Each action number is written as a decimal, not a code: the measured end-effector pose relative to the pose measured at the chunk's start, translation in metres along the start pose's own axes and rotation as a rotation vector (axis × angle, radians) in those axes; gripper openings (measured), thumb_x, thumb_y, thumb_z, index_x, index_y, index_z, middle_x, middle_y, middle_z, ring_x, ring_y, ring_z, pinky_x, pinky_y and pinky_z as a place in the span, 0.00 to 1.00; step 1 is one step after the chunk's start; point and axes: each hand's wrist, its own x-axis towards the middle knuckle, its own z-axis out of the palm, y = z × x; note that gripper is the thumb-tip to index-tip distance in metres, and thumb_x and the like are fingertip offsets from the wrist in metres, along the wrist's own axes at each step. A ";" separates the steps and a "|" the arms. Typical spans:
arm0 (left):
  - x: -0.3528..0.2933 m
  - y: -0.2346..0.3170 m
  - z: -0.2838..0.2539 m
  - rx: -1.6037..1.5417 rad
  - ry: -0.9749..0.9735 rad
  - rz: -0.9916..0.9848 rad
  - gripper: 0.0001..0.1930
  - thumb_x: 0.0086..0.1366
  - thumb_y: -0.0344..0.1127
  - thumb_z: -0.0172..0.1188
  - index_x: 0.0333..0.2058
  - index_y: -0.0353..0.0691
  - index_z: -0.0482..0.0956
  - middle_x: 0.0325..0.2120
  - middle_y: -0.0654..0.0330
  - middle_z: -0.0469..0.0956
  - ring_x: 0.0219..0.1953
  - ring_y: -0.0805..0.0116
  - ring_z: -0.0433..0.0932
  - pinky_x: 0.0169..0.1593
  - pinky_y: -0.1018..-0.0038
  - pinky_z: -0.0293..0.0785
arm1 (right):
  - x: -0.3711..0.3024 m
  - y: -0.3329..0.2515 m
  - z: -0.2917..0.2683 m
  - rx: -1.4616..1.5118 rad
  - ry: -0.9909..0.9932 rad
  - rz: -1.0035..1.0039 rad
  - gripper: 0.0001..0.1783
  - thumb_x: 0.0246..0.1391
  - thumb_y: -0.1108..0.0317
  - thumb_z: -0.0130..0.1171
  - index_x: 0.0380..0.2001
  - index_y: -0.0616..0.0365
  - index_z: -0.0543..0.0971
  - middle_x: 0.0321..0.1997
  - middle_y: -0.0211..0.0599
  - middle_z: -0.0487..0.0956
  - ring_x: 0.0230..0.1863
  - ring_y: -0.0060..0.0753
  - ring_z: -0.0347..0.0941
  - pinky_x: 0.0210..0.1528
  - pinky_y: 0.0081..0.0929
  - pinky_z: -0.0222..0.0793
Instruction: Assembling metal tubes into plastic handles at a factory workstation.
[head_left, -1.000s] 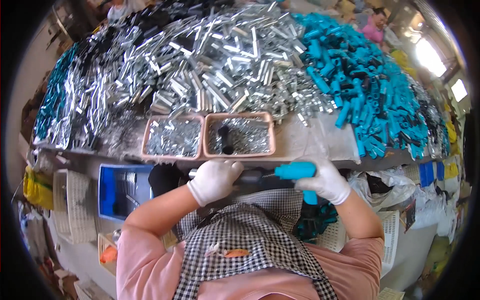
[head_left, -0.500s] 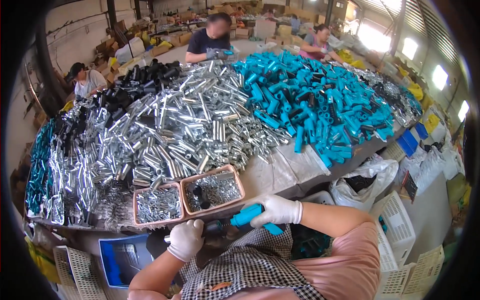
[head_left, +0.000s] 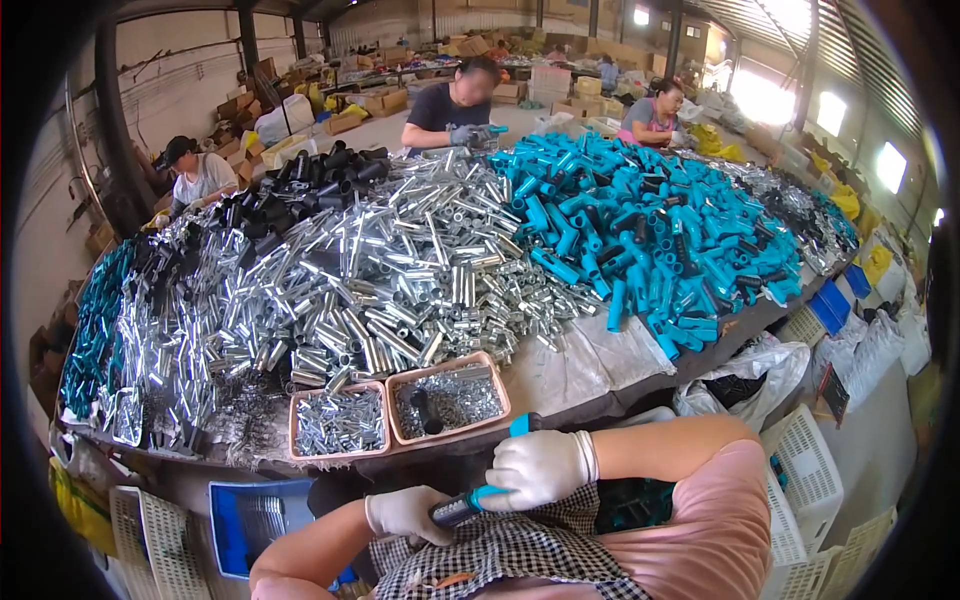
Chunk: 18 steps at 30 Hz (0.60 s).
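White-gloved, my left hand point(head_left: 408, 512) closes round the rear of a black tubular part point(head_left: 455, 511), low in front of the checked apron. My right hand point(head_left: 543, 468), gloved too, wraps a teal plastic housing point(head_left: 522, 426); its upper end pokes out above the fingers and another teal part shows below them. The black tube's front end meets that lower teal part; whether they are joined I cannot tell. Two pink trays stand at the table edge beyond my hands: the left tray point(head_left: 340, 456) holds small metal pins, the right tray point(head_left: 450, 436) small metal pieces and a black part.
Silver tubes point(head_left: 370, 270) are heaped across the table, with teal housings point(head_left: 660, 220) to the right and black tubes point(head_left: 300, 190) at far left. Three people work across the table. A blue crate point(head_left: 222, 530) sits low left; white baskets point(head_left: 815, 470) and sacks point(head_left: 745, 370) stand right.
My hands have come closer together and nearer my body. The black tube's end now meets the teal part, where a gap with a thin shaft showed before. The view has shifted slightly.
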 end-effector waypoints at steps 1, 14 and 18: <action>0.006 -0.009 -0.003 -0.031 -0.130 -0.019 0.10 0.54 0.34 0.70 0.28 0.37 0.78 0.21 0.70 0.75 0.24 0.78 0.71 0.32 0.76 0.70 | 0.005 -0.001 -0.006 -0.041 -0.009 -0.077 0.19 0.51 0.64 0.55 0.47 0.55 0.77 0.26 0.31 0.71 0.26 0.34 0.71 0.29 0.31 0.66; -0.007 0.011 -0.010 1.141 1.014 0.137 0.14 0.48 0.40 0.67 0.30 0.41 0.75 0.19 0.54 0.76 0.22 0.53 0.80 0.28 0.59 0.76 | 0.011 0.002 0.021 1.953 0.246 1.597 0.15 0.57 0.64 0.62 0.44 0.62 0.78 0.33 0.41 0.79 0.30 0.33 0.77 0.34 0.33 0.79; -0.027 0.011 -0.031 1.067 1.172 0.018 0.10 0.51 0.36 0.65 0.32 0.42 0.76 0.22 0.54 0.78 0.25 0.52 0.81 0.30 0.57 0.77 | 0.018 0.006 0.027 1.165 0.540 1.197 0.37 0.60 0.59 0.60 0.65 0.68 0.62 0.57 0.54 0.75 0.56 0.48 0.75 0.58 0.41 0.72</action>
